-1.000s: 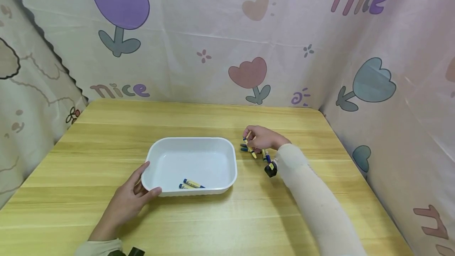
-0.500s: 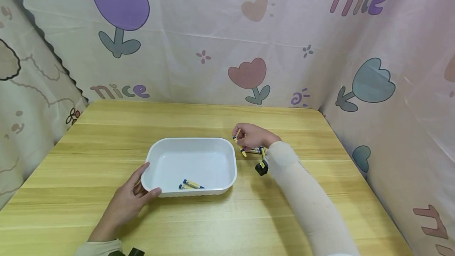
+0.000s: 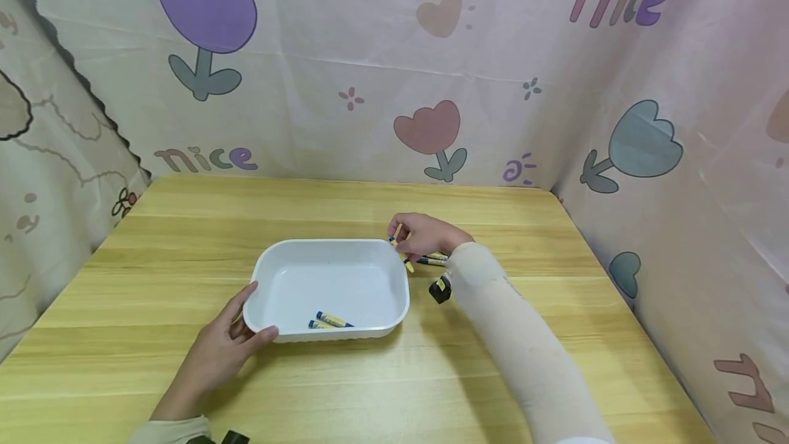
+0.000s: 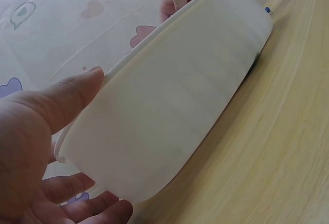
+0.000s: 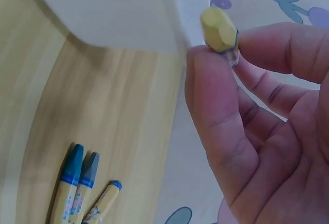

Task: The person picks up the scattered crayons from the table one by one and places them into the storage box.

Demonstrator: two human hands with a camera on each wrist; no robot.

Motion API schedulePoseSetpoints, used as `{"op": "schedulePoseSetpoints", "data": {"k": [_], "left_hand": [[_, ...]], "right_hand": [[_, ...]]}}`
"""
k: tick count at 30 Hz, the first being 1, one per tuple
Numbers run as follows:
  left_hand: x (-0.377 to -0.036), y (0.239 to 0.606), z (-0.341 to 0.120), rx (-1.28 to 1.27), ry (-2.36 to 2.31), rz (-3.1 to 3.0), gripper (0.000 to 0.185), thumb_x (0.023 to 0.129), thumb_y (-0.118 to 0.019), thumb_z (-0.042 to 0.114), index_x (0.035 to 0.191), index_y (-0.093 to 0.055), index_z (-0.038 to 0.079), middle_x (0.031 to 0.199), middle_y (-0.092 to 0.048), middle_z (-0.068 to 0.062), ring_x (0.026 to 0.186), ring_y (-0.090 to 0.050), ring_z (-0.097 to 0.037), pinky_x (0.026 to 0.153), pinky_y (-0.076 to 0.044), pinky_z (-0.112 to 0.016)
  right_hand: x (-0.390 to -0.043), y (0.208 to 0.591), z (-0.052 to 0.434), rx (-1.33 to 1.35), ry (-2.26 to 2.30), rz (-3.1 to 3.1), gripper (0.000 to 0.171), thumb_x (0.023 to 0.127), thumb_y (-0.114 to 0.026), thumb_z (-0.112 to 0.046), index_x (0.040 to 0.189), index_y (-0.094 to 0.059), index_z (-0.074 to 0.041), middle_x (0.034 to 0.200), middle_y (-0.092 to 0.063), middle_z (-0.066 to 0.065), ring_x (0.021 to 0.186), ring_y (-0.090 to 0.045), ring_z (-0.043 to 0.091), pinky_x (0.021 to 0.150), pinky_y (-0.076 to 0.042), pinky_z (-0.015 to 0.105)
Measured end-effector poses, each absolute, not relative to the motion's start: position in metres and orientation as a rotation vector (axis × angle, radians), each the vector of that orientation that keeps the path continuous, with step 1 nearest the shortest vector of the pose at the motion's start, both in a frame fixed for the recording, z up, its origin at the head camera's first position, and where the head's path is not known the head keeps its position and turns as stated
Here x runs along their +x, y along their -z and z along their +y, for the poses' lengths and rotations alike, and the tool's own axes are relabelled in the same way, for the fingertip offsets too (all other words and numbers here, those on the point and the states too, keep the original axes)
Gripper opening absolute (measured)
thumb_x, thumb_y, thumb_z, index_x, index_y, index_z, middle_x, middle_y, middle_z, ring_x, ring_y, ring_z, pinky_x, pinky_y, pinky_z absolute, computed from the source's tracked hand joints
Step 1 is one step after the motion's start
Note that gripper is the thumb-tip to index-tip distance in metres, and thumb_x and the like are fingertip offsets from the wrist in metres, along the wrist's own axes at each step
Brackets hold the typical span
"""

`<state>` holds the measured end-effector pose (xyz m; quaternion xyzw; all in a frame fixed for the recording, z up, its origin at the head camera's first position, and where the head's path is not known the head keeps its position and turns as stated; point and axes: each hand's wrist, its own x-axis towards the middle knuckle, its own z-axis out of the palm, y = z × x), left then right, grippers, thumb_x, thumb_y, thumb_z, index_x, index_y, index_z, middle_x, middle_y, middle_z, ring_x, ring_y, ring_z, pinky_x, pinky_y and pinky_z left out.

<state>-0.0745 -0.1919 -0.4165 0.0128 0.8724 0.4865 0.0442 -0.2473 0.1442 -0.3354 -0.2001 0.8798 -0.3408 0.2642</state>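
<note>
the right hand (image 3: 427, 233) is pinching a slim yellow crayon (image 5: 219, 30), tip pointing personward, just beside the right rim of a white plastic tray (image 3: 333, 279). the left hand (image 3: 218, 349) is gripping the tray's near-left corner.

Soft, bright light over the head view — faint shadow (image 3: 476, 362) beside the right sleeve (image 3: 524, 334) on the table (image 3: 345, 389) — and both wrist views run dimmer, hazier, the tray (image 4: 169, 95) washed out.

The grip (image 5: 272, 142) at right pinches a yellow crayon (image 5: 218, 31); upper left, a tub (image 5: 123, 13); lower left, three crayons (image 5: 83, 189) on the bench (image 5: 123, 111).
</note>
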Motion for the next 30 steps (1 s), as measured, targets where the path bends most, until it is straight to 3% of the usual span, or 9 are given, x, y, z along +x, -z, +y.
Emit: {"op": "schedulePoseSetpoints", "data": {"k": [10,30], "left_hand": [[-0.074,0.417,-0.192,0.045,-1.477,2.679,0.091,0.088,-0.072,0.035,0.157,-0.016,0.012,0.152,-0.023,-0.029,0.128,-0.042,-0.04,0.094,-0.049,-0.04],[-0.075,0.418,-0.193,0.076,-1.483,2.682,0.09,0.089,-0.072,0.034,0.157,-0.016,0.012,0.148,-0.029,-0.032,0.127,-0.044,-0.04,0.093,-0.049,-0.039]], "right_hand": [[-0.245,0.332,0.126,-0.543,0.844,2.351,0.024,0.093,-0.06,-0.002,0.115,-0.055,-0.006,0.097,-0.057,0.013,0.075,-0.065,0.022,0.065,-0.06,0.031],[-0.241,0.336,0.084,-0.554,0.741,2.245,0.027,0.092,-0.061,0.001,0.118,-0.056,-0.003,0.096,-0.059,0.012,0.075,-0.062,0.02,0.066,-0.06,0.028]]}}
